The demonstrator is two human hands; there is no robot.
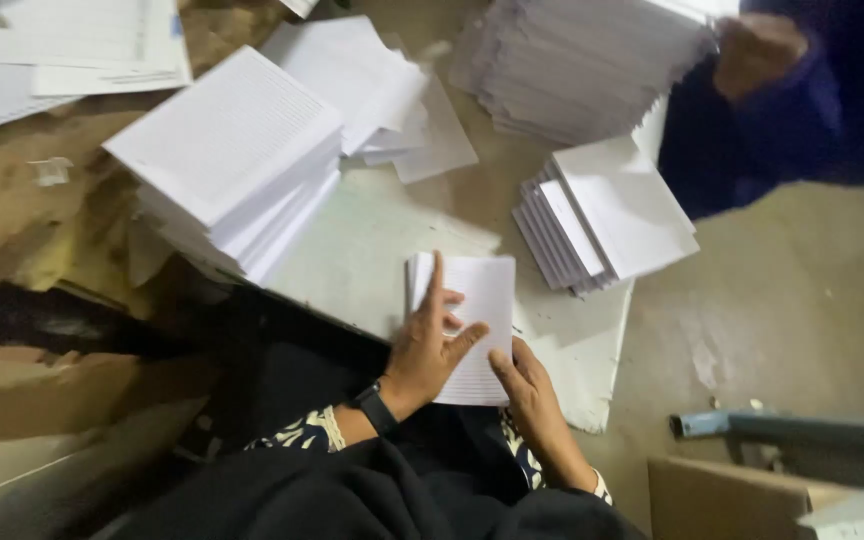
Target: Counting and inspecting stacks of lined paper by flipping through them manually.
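Note:
A small stack of white lined sheets lies on a large white sheet spread over the floor in front of me. My left hand, with a black band on the wrist, rests flat on the stack with its fingers spread, the index finger pointing up along the left edge. My right hand touches the stack's lower right edge with its fingertips. Neither hand has lifted the sheets.
A tall pile of lined paper stands to the left. A fanned stack sits to the right. Another person in blue handles a big pile at the top. Brown cardboard lies left; a blue bar lower right.

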